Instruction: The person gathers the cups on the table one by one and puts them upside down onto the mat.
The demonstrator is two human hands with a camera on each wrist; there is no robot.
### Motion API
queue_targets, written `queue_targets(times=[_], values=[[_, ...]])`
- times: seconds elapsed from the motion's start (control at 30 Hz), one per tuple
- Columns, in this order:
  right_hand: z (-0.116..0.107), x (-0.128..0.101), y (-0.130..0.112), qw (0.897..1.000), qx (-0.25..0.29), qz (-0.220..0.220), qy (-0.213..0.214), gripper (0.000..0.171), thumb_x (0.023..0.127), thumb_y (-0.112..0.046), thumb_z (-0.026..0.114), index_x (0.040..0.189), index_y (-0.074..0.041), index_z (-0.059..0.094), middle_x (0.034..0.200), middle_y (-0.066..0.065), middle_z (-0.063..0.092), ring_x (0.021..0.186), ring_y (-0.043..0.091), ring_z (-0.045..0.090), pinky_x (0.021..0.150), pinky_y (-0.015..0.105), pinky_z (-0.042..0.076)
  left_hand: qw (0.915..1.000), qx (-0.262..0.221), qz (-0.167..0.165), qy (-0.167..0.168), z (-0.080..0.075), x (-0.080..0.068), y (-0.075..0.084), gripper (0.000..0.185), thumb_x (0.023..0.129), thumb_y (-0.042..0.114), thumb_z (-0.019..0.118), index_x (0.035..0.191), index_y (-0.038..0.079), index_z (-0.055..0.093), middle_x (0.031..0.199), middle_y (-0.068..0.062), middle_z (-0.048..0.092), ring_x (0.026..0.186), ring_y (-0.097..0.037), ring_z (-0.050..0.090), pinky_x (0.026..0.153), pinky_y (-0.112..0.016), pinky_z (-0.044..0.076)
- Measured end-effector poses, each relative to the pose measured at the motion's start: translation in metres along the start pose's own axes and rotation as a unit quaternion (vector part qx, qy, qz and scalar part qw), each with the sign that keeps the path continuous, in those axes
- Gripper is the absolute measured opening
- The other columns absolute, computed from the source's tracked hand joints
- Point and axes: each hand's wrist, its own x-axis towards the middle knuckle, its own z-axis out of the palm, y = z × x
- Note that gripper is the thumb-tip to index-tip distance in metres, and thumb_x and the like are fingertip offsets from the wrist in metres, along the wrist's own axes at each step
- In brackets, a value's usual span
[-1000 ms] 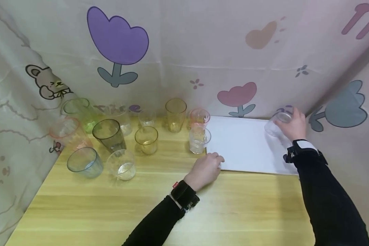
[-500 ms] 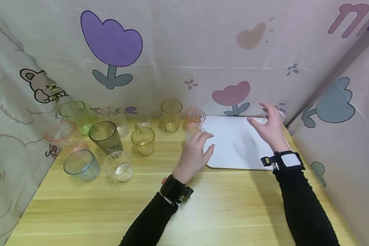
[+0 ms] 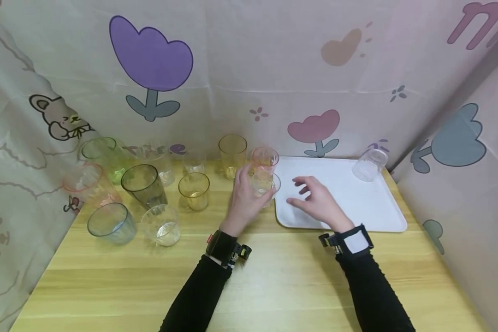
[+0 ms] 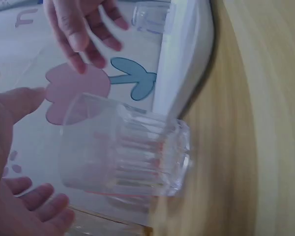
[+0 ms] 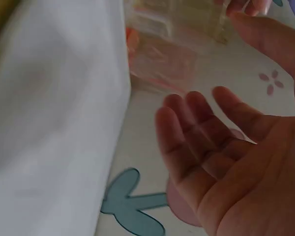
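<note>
My left hand (image 3: 244, 203) is spread around a small clear glass (image 3: 263, 184) beside the tray's left edge. In the left wrist view this clear glass (image 4: 123, 147) stands upright with its mouth towards my palm, and a gap shows between it and my fingers. Over the left part of the white tray (image 3: 340, 198) hovers my right hand (image 3: 318, 203), holding nothing, its fingers loosely bent. Another clear glass (image 3: 370, 165) sits at the tray's back right corner and appears upside down. Directly behind the first glass is a pink glass (image 3: 265, 157).
Several glasses crowd the table's left side, among them a dark grey glass (image 3: 145, 186), a blue glass (image 3: 113, 225), a short amber glass (image 3: 194, 191) and a clear one (image 3: 162, 226). A tall amber glass (image 3: 232, 157) stands close behind my left hand. A printed curtain (image 3: 232, 69) borders the back.
My right hand has let go of the clear glass at the tray's back right and moved left and nearer. My left hand has left the tray's front edge and come around the other clear glass.
</note>
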Motion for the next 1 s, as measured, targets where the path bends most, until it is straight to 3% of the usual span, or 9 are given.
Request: queue_targets(times=[0.17, 0.4, 0.57, 0.73, 1.0], values=[[0.022, -0.007, -0.001, 0.996, -0.017, 0.029, -0.081, 0.057, 0.087, -0.024, 0.084, 0.132, 0.005, 0.062, 0.119, 0.021, 0.066, 0.096, 0.029, 0.066, 0.081, 0.044, 0.059, 0.9962, 0.001, -0.077, -0.04, 0.004, -0.003, -0.004, 0.115, 0.078, 0.043, 0.091, 0.161, 0.003, 0.022, 0.162, -0.023, 0.032, 0.144, -0.043, 0.041, 0.112, -0.062, 0.043], [0.039, -0.011, -0.009, 0.986, -0.054, 0.025, -0.156, 0.045, 0.082, -0.03, 0.088, 0.113, -0.002, 0.069, 0.095, 0.004, 0.066, 0.086, 0.018, 0.061, 0.078, 0.037, 0.055, 0.9921, -0.022, -0.11, -0.055, 0.009, -0.003, -0.008, 0.113, 0.077, 0.039, 0.092, 0.159, 0.002, 0.025, 0.155, -0.025, 0.041, 0.139, -0.043, 0.046, 0.114, -0.06, 0.041], [0.045, -0.01, -0.013, 0.982, -0.095, 0.025, -0.16, 0.03, 0.084, -0.025, 0.086, 0.101, -0.006, 0.069, 0.082, -0.001, 0.064, 0.075, 0.014, 0.057, 0.072, 0.035, 0.053, 0.9903, -0.044, -0.111, -0.071, 0.015, -0.005, -0.013, 0.105, 0.081, 0.034, 0.09, 0.157, -0.002, 0.027, 0.149, -0.025, 0.046, 0.134, -0.04, 0.051, 0.115, -0.055, 0.042], [0.048, -0.009, -0.013, 0.981, -0.122, 0.024, -0.151, 0.015, 0.086, -0.016, 0.082, 0.094, -0.009, 0.07, 0.078, -0.003, 0.066, 0.072, 0.012, 0.06, 0.07, 0.036, 0.055, 0.9921, -0.052, -0.096, -0.062, 0.019, -0.006, -0.015, 0.097, 0.085, 0.029, 0.087, 0.156, -0.004, 0.029, 0.149, -0.025, 0.046, 0.135, -0.04, 0.05, 0.117, -0.052, 0.04], [0.051, -0.009, -0.015, 0.98, -0.136, 0.026, -0.143, 0.012, 0.085, -0.011, 0.081, 0.092, -0.008, 0.072, 0.076, -0.003, 0.068, 0.07, 0.012, 0.061, 0.068, 0.036, 0.056, 0.9926, -0.052, -0.092, -0.06, 0.019, -0.007, -0.014, 0.092, 0.087, 0.028, 0.085, 0.155, -0.002, 0.03, 0.15, -0.025, 0.045, 0.138, -0.04, 0.048, 0.118, -0.051, 0.039]])
